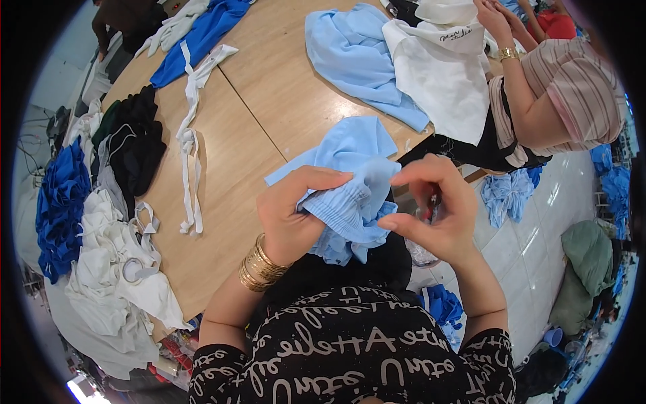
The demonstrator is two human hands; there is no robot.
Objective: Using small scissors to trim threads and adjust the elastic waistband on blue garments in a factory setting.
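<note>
From my remote seat: light-blue garment bunched over table's near edge. Left hand pinching ribbed band, thumb on top, closed firm. Right hand just beside cloth, thumb and forefinger parted wide; I can't tell what curled fingers behind hold, if anything. White strip trailing down table's left part. Second blue garment, white garment across table's far right.

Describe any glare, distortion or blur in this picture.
Head view: bright streaks glare off the tiled floor, with a softer sheen on the wooden table; head view: the fisheye leaves a curved black border; head view: the light blue cloth in the left hand shows its ribbing clearly, but what shows inside the right hand is too unclear to name.
</note>
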